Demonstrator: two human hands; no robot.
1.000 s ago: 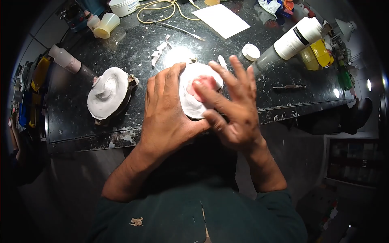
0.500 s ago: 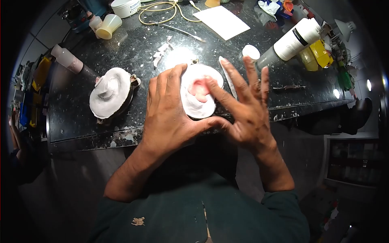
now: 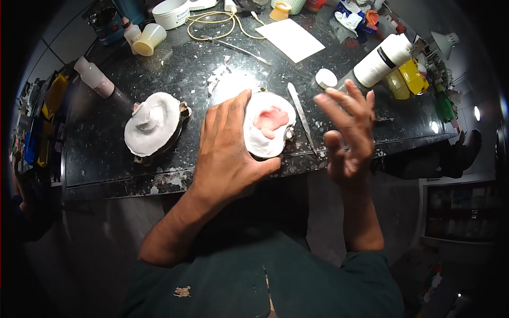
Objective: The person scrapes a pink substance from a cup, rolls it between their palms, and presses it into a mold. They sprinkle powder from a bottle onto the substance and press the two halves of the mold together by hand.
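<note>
My left hand (image 3: pixel 225 146) is wrapped round the left and lower side of a white plaster mould (image 3: pixel 260 144), which sits near the table's front edge. A pink patch (image 3: pixel 271 121) lies in the middle of the mould. My right hand (image 3: pixel 350 130) is raised to the right of it, fingers apart and slightly blurred, holding nothing. A flat metal spatula (image 3: pixel 301 116) lies between the mould and my right hand. Left of my left hand, a second white plaster mould (image 3: pixel 152 124) rests tilted on the dark table (image 3: pixel 212 172).
A white bottle (image 3: pixel 383 60) and round white cap (image 3: pixel 326 78) are at the right. White paper (image 3: pixel 290 40), a coiled cable (image 3: pixel 212 25) and a thin tool (image 3: pixel 243 51) are at the back. A pink bottle (image 3: pixel 94 78) and beige cup (image 3: pixel 150 40) lie left.
My right hand has lifted off the pink patch and moved right, clear of the mould. My left hand still holds the mould. The view has shifted slightly.
</note>
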